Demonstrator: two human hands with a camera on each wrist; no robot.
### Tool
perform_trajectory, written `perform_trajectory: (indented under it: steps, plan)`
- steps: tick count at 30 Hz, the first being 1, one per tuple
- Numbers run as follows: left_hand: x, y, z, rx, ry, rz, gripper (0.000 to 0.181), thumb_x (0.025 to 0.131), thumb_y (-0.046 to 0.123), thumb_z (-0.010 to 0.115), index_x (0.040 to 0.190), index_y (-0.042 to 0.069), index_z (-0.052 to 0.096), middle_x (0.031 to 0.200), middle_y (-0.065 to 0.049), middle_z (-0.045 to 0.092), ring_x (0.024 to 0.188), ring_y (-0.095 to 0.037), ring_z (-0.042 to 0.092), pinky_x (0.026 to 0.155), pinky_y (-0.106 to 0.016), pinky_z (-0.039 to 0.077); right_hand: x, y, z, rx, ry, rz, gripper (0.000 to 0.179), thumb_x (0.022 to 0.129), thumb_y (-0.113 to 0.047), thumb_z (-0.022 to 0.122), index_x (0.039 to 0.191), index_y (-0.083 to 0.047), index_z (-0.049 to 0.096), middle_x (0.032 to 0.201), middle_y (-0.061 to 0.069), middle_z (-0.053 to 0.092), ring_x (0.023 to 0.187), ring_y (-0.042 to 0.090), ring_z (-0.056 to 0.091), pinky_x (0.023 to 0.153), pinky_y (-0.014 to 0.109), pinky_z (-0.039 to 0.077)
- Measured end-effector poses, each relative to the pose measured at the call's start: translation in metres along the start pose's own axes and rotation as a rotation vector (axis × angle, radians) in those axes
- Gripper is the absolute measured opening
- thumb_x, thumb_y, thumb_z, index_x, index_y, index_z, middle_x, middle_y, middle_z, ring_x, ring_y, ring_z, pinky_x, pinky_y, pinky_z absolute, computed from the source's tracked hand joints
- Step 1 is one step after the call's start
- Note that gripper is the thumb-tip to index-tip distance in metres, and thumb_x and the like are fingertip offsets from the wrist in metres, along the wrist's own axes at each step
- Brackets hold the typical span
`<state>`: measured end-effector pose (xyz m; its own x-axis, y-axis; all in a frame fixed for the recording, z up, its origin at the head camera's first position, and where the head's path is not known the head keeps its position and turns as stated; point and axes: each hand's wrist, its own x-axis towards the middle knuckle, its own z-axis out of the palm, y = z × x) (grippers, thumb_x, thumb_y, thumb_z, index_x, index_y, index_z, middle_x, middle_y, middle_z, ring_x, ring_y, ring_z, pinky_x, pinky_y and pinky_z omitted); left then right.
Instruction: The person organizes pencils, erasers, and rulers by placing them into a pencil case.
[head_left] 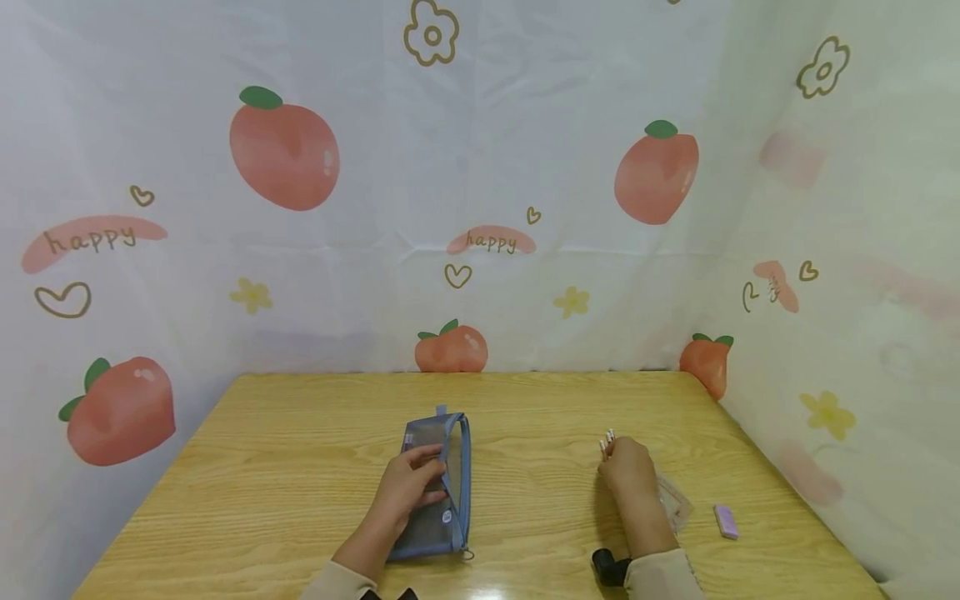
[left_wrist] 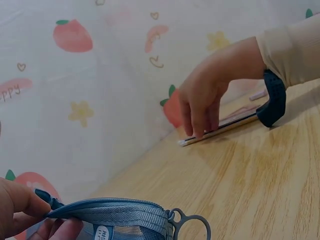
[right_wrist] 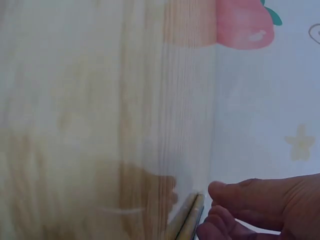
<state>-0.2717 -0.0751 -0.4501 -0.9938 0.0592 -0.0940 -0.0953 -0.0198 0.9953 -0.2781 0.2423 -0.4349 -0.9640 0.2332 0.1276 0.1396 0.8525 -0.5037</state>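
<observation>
A blue-grey mesh pencil case (head_left: 427, 533) lies on the table with its zipped side gaping. My left hand (head_left: 408, 483) rests over it and pinches the edge of the opening, as the left wrist view shows at the blue fabric (left_wrist: 120, 212). To the right, my right hand (head_left: 630, 471) is down at the table with its fingertips around several thin pencils (left_wrist: 225, 128). Their white ends (head_left: 608, 437) poke out beyond the fingers in the head view. In the right wrist view the pencils (right_wrist: 192, 217) lie against the curled fingers; the rest is cut off.
A flat, see-through packet (head_left: 675, 504) lies partly behind the right forearm. Farther right is a small purple eraser (head_left: 726, 521). The wooden table (head_left: 322, 425) meets a printed cloth (head_left: 360, 167) at the back and right. A metal ring (left_wrist: 194, 227) hangs from the zip.
</observation>
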Motion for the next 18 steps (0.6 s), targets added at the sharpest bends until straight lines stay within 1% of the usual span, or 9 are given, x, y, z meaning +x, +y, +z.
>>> perform_trajectory:
  steps: [4,6,8,13,15,17,18]
  plan:
    - [0.0,0.0006,-0.0003,0.001,-0.004,-0.003,0.042,0.082,0.007,0.058,0.121,-0.006,0.051,0.105,-0.017,0.055,0.084,-0.019,0.057,0.064,-0.034,0.055,-0.0016,0.0018,-0.0016,-0.019,0.032,-0.015,0.011,0.073,0.005,0.055,0.076,0.006,0.065,0.069,0.016,0.06,0.056,0.022,0.049,0.047,0.033,0.043]
    - [-0.0001,0.0006,-0.0003,0.002,-0.004,-0.003,0.041,0.082,0.007,0.058,0.121,-0.006,0.051,0.106,-0.018,0.055,0.085,-0.019,0.057,0.064,-0.034,0.055,-0.0024,0.0028,-0.002,-0.028,0.04,-0.024,0.012,0.074,0.006,0.054,0.068,0.004,0.064,0.062,0.011,0.057,0.052,0.021,0.045,0.044,0.032,0.04]
    - [0.0001,0.0003,-0.0003,0.002,-0.004,-0.001,0.041,0.082,0.007,0.058,0.121,-0.006,0.051,0.106,-0.018,0.054,0.086,-0.019,0.057,0.064,-0.035,0.055,-0.0027,0.0035,-0.0018,-0.03,0.04,-0.035,0.016,0.075,0.007,0.052,0.064,0.003,0.062,0.059,0.009,0.055,0.051,0.02,0.043,0.043,0.031,0.038]
    - [0.0003,-0.0002,-0.0003,0.004,0.0,0.005,0.041,0.082,0.007,0.058,0.12,-0.007,0.051,0.105,-0.018,0.055,0.086,-0.02,0.057,0.064,-0.035,0.055,-0.0017,0.0051,0.0001,-0.028,0.038,-0.029,0.014,0.076,0.007,0.052,0.069,0.005,0.065,0.063,0.014,0.058,0.052,0.021,0.047,0.043,0.032,0.041]
    - [0.0004,-0.0003,-0.0003,0.003,0.003,0.005,0.041,0.082,0.007,0.058,0.12,-0.007,0.051,0.105,-0.017,0.055,0.086,-0.02,0.057,0.064,-0.035,0.055,-0.0016,0.0052,0.0008,-0.029,0.032,-0.027,0.013,0.076,0.007,0.053,0.074,0.006,0.066,0.067,0.016,0.06,0.055,0.022,0.051,0.045,0.034,0.045]
    - [0.0008,-0.0005,-0.0002,-0.002,0.004,0.006,0.041,0.082,0.007,0.058,0.12,-0.007,0.051,0.105,-0.017,0.055,0.085,-0.019,0.057,0.064,-0.035,0.055,-0.0016,0.0046,0.0015,-0.042,0.013,-0.024,0.015,0.076,0.007,0.052,0.071,0.004,0.065,0.067,0.016,0.059,0.055,0.023,0.051,0.045,0.035,0.045]
    - [0.001,-0.0005,-0.0002,-0.003,0.006,0.006,0.041,0.082,0.006,0.058,0.12,-0.007,0.051,0.104,-0.017,0.055,0.085,-0.019,0.057,0.064,-0.035,0.055,-0.0019,0.004,0.0017,-0.053,-0.003,-0.026,0.015,0.077,0.007,0.052,0.072,0.004,0.066,0.069,0.016,0.06,0.056,0.023,0.052,0.046,0.035,0.046]
